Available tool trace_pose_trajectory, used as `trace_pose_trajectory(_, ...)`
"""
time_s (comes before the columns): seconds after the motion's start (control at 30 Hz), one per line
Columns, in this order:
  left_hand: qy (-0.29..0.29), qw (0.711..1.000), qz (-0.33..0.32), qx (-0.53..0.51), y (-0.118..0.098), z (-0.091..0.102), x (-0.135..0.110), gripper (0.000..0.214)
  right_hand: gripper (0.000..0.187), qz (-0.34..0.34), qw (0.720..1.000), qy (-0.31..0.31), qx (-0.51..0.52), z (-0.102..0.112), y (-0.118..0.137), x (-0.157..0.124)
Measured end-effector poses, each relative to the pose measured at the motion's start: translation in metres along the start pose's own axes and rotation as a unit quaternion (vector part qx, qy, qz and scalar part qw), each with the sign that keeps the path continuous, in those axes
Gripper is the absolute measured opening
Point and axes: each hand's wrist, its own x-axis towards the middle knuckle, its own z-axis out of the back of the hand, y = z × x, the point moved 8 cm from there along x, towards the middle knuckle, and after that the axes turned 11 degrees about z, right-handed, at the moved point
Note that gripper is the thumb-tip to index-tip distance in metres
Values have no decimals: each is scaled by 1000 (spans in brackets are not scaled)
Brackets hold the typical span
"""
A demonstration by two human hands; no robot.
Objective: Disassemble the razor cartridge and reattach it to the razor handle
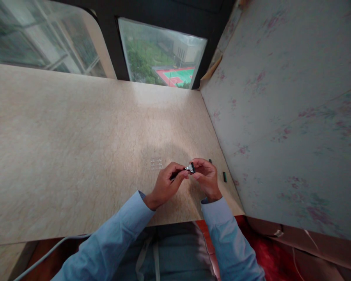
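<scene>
Above the table near its front edge, my two hands meet at a small razor (190, 168) with a silvery neck and a black head. My left hand (167, 183) is closed round its dark handle, most of which the fingers hide. The fingertips of my right hand (208, 178) pinch the black head from the other side. Whether the head is fully seated on the neck is too small to tell. A clear plastic holder (156, 163) lies on the table to the left of my hands.
Two small dark pieces, one a bar (224, 176) and one partly hidden piece (210, 160), lie right of my hands. The marbled table (76, 156) meets a floral-papered wall (280, 117) on the right. Windows (163, 54) stand behind. A pale cable (55, 248) hangs at the front left.
</scene>
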Motion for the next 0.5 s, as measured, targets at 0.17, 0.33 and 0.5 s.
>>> trace_pose_trajectory(0.17,29,999,8,-14,3,-5,3,28,32,20,999,-26,6,4,2,0)
trace_pose_trajectory(0.33,62,995,47,-57,7,-9,5,27,29,19,999,-45,11,8,-1,0)
trace_pose_trajectory(0.5,55,996,66,-34,12,-7,4,30,33,38,994,-99,25,16,-1,1)
